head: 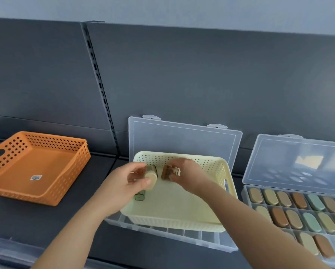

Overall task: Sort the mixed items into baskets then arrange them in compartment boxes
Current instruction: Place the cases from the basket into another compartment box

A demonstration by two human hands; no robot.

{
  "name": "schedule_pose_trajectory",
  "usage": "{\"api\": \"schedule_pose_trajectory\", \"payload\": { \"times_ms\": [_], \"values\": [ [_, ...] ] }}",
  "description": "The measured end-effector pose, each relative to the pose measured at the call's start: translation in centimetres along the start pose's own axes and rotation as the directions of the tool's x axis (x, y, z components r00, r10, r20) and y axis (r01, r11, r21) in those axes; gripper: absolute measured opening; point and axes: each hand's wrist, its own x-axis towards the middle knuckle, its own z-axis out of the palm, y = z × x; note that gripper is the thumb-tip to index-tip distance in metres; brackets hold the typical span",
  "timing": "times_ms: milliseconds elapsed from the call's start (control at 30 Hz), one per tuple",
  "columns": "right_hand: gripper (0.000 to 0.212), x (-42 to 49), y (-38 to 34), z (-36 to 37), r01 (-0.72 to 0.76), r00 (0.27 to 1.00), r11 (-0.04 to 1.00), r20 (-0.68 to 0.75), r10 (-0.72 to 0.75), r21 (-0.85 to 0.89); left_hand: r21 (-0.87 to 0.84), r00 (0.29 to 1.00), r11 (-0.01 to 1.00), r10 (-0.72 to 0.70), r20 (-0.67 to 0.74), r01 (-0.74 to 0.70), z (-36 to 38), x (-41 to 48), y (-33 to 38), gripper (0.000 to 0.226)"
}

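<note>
A pale yellow basket (219, 171) sits on top of an open clear compartment box (211, 238) in the middle of the shelf. My left hand (127, 177) holds a cream oval piece (151, 178) over the basket's left side. My right hand (184, 172) pinches a brown and cream piece (167, 171) just to the right of it. A dark green piece (139, 197) lies by the basket's left wall. The basket's floor is otherwise bare.
An orange perforated basket (7, 152) with nothing but a sticker inside stands at the left. A second open compartment box (246, 193) at the right holds several oval pieces in tan, brown and green. Dark shelf backing rises behind.
</note>
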Motion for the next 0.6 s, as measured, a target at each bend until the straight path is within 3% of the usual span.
{"api": "schedule_pose_trajectory", "payload": {
  "times_ms": [100, 200, 300, 367, 467, 600],
  "values": [
    [0.026, 0.3, -0.2, 0.8, -0.031, 1.0, 1.0, 0.001, 0.031, -0.007, -0.368, 0.996, 0.925, -0.089, 0.022, 0.091, 0.0, -1.1, 0.5, 0.032],
    [0.048, 0.5, -0.1, 0.8, -0.091, 0.995, 0.994, 0.056, 0.088, 0.06, -0.722, 0.983, 0.667, -0.131, 0.129, 0.184, 0.4, -1.4, 0.8, 0.03],
    [0.064, 0.1, 0.0, 0.3, -0.124, 0.982, 0.988, 0.151, 0.11, 0.088, -0.849, 0.972, 0.473, -0.134, 0.194, 0.235, 1.1, -1.2, 1.0, 0.034],
    [0.06, -0.9, 0.3, -0.4, -0.118, 0.985, 0.982, 0.14, 0.098, 0.146, -0.84, 0.973, 0.492, -0.116, 0.198, 0.23, 1.7, -1.1, 1.2, 0.043],
    [0.04, -3.4, 1.2, -2.2, -0.122, 0.992, 0.934, 0.002, 0.129, 0.336, -0.76, 0.982, 0.623, -0.088, 0.169, 0.187, 2.9, -1.0, 2.1, 0.05],
    [0.018, -7.9, 3.1, -5.4, -0.129, 0.971, 0.735, -0.065, 0.229, 0.666, -0.677, 0.989, 0.726, -0.034, 0.141, 0.121, 5.7, -1.1, 4.5, 0.044]
  ]
}}
